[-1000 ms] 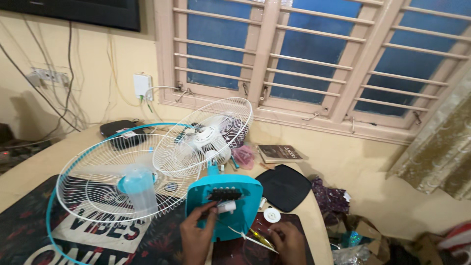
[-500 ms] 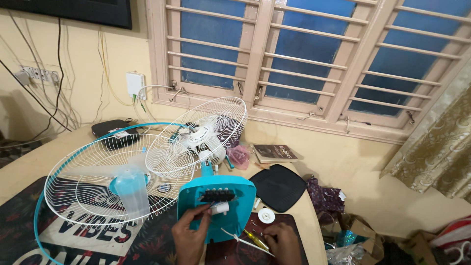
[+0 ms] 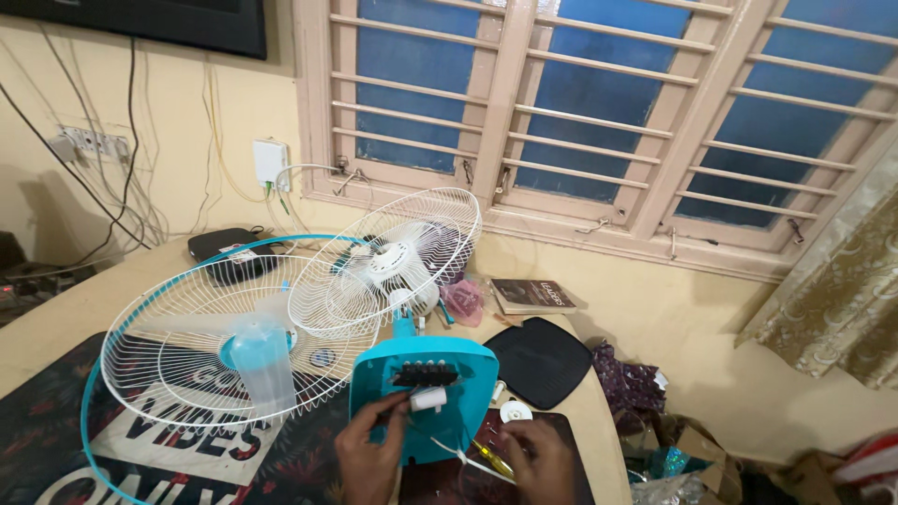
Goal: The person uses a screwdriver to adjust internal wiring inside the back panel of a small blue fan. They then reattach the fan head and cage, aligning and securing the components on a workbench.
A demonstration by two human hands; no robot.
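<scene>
A turquoise fan base [image 3: 426, 397] stands tilted on the table, with a row of black buttons and a white knob. My left hand [image 3: 369, 458] grips its lower left side. My right hand [image 3: 538, 460] rests on the table to its right, fingers curled by a yellow-handled screwdriver [image 3: 491, 458] and a thin white wire; whether it holds anything I cannot tell. Behind the base lie a white wire fan guard with a turquoise rim [image 3: 210, 341], a pale blue fan blade [image 3: 262, 360] and a second white guard [image 3: 388, 257] leaning upright.
A black square plate [image 3: 543, 360], a small white round part [image 3: 514, 411], a book [image 3: 533, 295] and a pink bag [image 3: 465, 301] lie at the table's far right. A black box [image 3: 229, 248] sits by the wall. Clutter and a curtain [image 3: 832, 290] fill the right.
The view has shifted slightly; the fan parts sit a little lower left in frame. My hands stay at the turquoise base, barely moved.
</scene>
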